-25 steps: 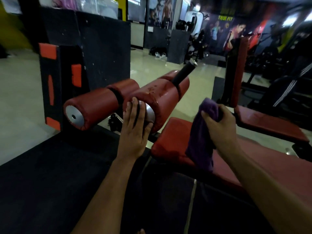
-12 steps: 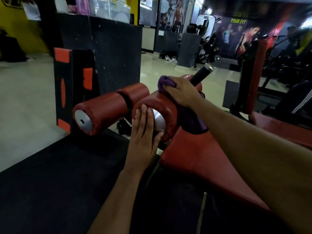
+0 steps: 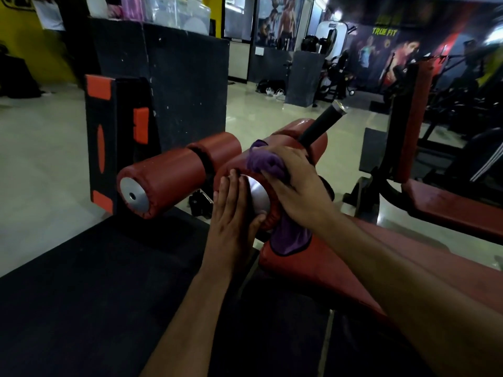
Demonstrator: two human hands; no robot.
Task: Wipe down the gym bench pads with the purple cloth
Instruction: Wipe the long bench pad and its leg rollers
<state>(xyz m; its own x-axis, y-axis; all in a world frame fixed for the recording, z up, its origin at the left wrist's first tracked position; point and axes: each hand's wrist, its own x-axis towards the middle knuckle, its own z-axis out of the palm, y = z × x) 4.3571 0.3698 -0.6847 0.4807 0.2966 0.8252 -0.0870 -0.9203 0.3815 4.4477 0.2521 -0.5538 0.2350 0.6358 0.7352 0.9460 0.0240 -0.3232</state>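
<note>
1. Right hand [image 3: 295,186] has the cloth [image 3: 262,161] bunched up on top of the near roller [image 3: 313,140].
2. Left hand [image 3: 231,210], fingers straight, braces its metal cap [image 3: 260,197].
3. Cloth's soft and light, so keep it bunched. Vinyl looks slick, roller probably spins.

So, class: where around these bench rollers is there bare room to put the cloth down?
Free: the black mat below the left roller, and the red seat pad nearer you. Crowded: the right roller, where the left hand, right hand and cloth meet.
</note>
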